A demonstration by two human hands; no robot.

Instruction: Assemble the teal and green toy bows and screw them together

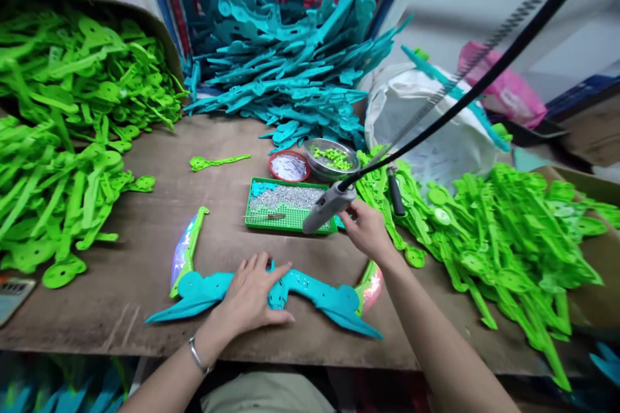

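My left hand (252, 290) lies flat with spread fingers over the middle of a teal bow-shaped plastic part (310, 287) on the table. Two green curved arms join its ends: the left arm (196, 239) has a shiny purple-blue face, the right arm (371, 285) a pinkish one. My right hand (368, 229) is raised beside a grey electric screwdriver (325, 210) hanging from a black cable. Its fingertips are partly hidden behind the tool, so I cannot tell whether they grip it. Beneath the screwdriver sits a green tray (290, 227) of small silvery screws, with a thin tool (266, 216) across it.
Green plastic parts are heaped at left (72, 84) and right (504, 239). A teal pile (300, 71) stands at the back. Behind the tray are a red basket (289, 166) and a metal bowl (333, 158). A white sack (411, 116) stands at back right; one green part (220, 161) lies apart.
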